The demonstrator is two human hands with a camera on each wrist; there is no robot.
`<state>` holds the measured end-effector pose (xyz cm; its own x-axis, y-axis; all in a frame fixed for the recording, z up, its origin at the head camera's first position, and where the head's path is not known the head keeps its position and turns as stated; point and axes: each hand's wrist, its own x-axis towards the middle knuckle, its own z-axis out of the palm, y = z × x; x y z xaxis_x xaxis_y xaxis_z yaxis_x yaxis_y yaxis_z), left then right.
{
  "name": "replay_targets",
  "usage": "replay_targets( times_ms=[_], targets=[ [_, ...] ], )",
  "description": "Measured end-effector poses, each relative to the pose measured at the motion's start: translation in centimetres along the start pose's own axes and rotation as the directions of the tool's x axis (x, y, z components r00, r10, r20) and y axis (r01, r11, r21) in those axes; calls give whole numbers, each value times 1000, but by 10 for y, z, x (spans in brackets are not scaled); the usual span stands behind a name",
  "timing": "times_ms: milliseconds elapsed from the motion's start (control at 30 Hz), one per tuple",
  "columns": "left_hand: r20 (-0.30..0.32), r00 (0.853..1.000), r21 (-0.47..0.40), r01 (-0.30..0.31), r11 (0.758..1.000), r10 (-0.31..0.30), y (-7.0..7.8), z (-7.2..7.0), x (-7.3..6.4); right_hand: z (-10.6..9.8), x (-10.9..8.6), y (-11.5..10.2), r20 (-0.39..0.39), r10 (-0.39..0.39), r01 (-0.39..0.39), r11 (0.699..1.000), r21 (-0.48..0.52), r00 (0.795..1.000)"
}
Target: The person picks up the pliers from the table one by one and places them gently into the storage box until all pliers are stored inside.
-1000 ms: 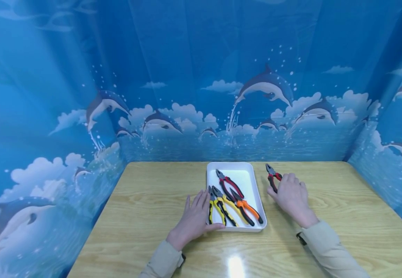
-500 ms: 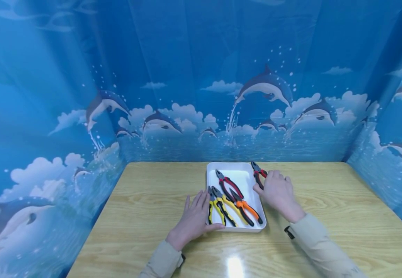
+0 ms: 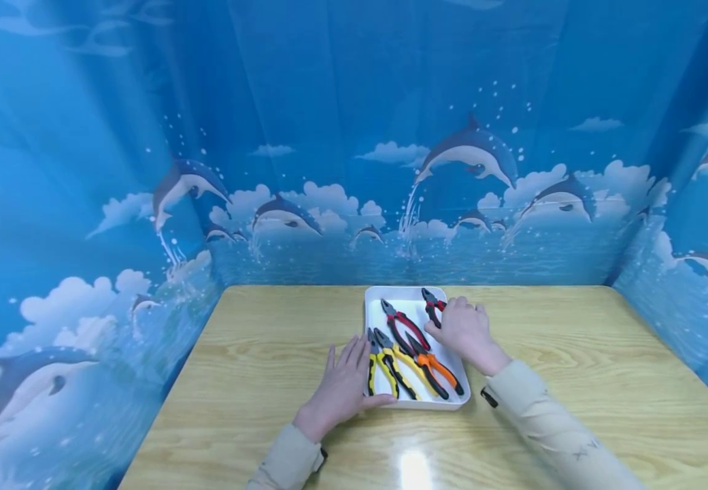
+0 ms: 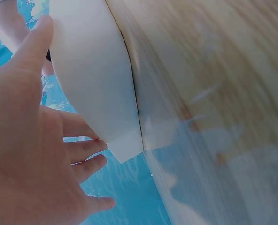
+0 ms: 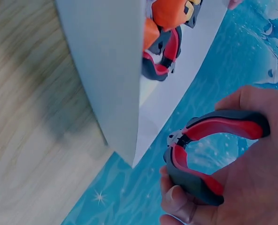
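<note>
My right hand grips a pair of pliers with red-and-black handles over the back right corner of the white tray. In the right wrist view these pliers stand with handles spread, between thumb and fingers. On the tray's left side rests my left hand, fingers extended along the rim and thumb at the front edge; the left wrist view shows its fingertips at the tray wall. Inside lie another red-and-black pair, an orange-and-black pair and two yellow-and-black pairs, the left one partly hidden by the left hand.
The tray stands on a wood-grain table, near its back edge. Behind and on both sides hangs a blue curtain printed with dolphins. Bare tabletop extends left and right of the tray.
My right hand has carried the red-and-black pliers leftward from the table right of the tray to over its back right corner. The left hand has stayed in place.
</note>
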<state>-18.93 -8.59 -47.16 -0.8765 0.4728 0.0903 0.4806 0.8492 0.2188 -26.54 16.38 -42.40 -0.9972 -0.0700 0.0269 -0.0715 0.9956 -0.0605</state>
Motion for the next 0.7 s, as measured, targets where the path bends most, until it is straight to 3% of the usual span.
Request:
replay_targets(
  times_ms=[267, 700],
  targets=[
    [12, 1000, -13, 11, 1000, -11, 0, 1, 1, 7, 11, -13, 106, -9, 9, 1000, -1, 994],
    [-5, 1000, 6, 3, 1000, -3, 1, 1, 1, 16, 14, -15, 165, -76, 88, 994, -68, 983]
  ],
)
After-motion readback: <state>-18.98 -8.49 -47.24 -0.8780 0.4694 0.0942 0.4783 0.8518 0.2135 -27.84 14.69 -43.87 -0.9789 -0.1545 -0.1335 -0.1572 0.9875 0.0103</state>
